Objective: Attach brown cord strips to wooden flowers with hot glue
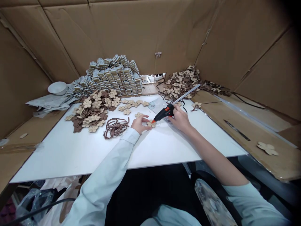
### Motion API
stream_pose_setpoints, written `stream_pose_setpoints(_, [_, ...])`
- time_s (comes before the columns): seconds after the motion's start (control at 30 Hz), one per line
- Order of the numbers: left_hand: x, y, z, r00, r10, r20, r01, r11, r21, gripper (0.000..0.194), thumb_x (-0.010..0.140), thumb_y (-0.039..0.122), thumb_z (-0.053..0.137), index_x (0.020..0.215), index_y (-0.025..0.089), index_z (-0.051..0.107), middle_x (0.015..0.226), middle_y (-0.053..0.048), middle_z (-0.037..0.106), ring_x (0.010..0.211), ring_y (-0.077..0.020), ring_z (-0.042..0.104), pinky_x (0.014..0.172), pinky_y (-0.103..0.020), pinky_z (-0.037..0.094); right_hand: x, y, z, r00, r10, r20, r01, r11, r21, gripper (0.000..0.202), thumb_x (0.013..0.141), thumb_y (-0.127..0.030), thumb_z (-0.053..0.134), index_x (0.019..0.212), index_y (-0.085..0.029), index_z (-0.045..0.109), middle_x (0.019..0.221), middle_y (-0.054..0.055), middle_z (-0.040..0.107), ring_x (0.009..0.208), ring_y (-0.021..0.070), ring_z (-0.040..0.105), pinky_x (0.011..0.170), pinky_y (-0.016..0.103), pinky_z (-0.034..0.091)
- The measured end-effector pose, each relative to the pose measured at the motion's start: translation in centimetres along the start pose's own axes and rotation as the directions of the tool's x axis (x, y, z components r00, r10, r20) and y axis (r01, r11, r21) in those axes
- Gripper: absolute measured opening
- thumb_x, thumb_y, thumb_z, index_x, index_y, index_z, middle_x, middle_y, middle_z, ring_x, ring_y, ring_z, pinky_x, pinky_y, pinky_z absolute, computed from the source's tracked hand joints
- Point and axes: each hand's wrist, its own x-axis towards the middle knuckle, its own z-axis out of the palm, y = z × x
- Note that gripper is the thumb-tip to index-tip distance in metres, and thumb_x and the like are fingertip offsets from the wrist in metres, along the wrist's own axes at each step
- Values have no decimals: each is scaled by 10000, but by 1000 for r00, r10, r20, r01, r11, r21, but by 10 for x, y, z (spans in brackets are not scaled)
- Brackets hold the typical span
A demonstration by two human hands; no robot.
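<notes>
Holding a flat, petalled flower (151,125) under a cone-tipped glue gun (164,113).

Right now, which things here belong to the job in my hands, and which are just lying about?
Likely the job:
glue gun in right hand
flower in left hand
flower pile
brown cord

Seemingly lying about:
white bowl
clear plastic bag
</notes>
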Motion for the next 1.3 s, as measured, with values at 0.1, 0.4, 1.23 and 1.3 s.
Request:
stream_pose_setpoints(0.1, [0, 0, 0, 1000, -2, 0, 2, 1000, 16, 540, 457, 176, 738, 952, 172, 523, 833, -41, 644, 785, -158, 598, 765, -302, 438, 0, 0, 1, 1000, -4, -8, 4, 1000, -11, 304, 727, -299, 440, 971, -136, 520, 1149, 119, 449, 890, 243, 507, 718, 331, 401])
stream_pose_setpoints(0.4, [0, 2, 0, 1000, 1, 14, -2, 999, 50, 537, 468, 193, 735, 956, 178, 513, 848, -39, 646, 800, -166, 599, 766, -296, 435, -1, 1, 1, 1000, -1, -8, 1, 1000, -27, 286, 727, -300, 437, 936, -127, 525, 1153, 122, 451, 825, 232, 522, 673, 325, 394])
stream_pose_setpoints(1.23, [-6, 24, -26, 997, 2, -73, 23, 942, 335, 364, 590, 314, 645, 914, 160, 585, 901, -63, 628, 697, -157, 562, 680, -281, 429, 17, 58, 12, 903, 372, -214, -329, 920, 212, 383, 632, -365, 565, 898, -90, 528, 927, 139, 484, 895, 259, 460, 793, 373, 367])
stream_pose_setpoints(1.3, [-8, 25, -43, 973, -25, -228, 108, 927, 358, 243, 637, 260, 589, 863, 173, 603, 797, -53, 634, 657, -154, 558, 674, -286, 420, 18, 60, 15, 905, 387, -176, -353, 915, 197, 397, 627, -367, 566, 902, -83, 531, 931, 136, 479, 892, 255, 460, 783, 362, 372])
